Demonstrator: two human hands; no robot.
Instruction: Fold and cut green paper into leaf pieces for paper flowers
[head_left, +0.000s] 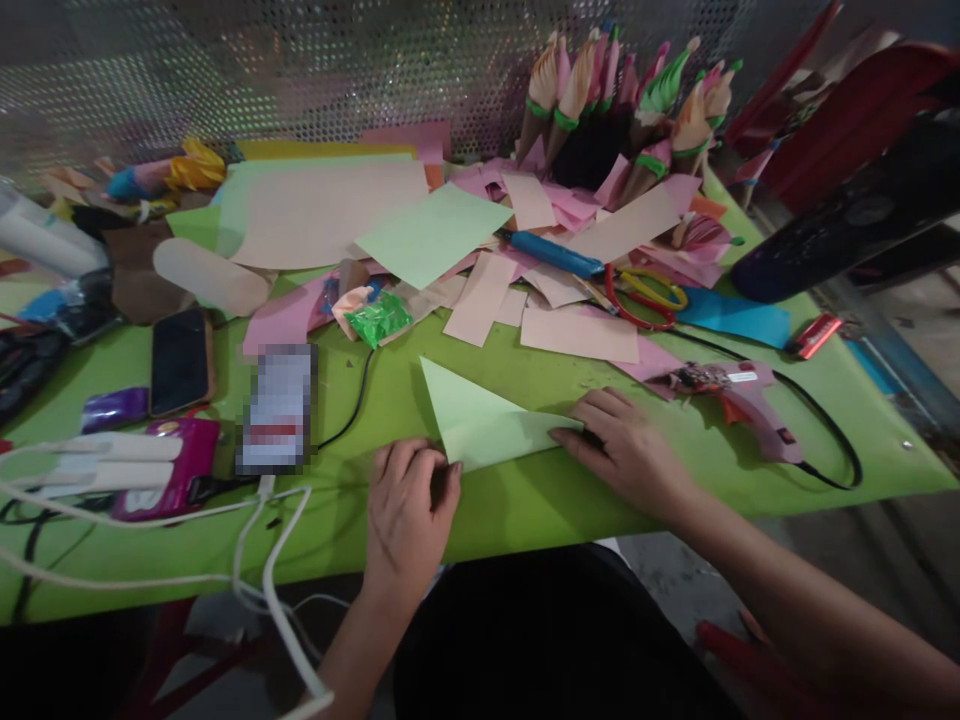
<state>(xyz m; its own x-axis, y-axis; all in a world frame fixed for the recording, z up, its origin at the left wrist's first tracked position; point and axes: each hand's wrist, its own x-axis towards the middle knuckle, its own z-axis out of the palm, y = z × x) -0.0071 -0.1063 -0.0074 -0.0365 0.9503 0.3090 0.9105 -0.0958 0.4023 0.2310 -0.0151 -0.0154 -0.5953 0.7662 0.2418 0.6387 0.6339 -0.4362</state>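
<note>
Pale-green paper [484,425] lay folded, long axis left-right, narrow tip in right hand [628,450], grip pinched; left hand [407,510] loosely curled at near-left corner, hold unclear.

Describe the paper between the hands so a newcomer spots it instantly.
On the bright green table, look toward the person's side. Between the left hand and right hand is a pale green paper. Its triangular outline sets it apart from the squarish pale green sheet farther back.
</note>
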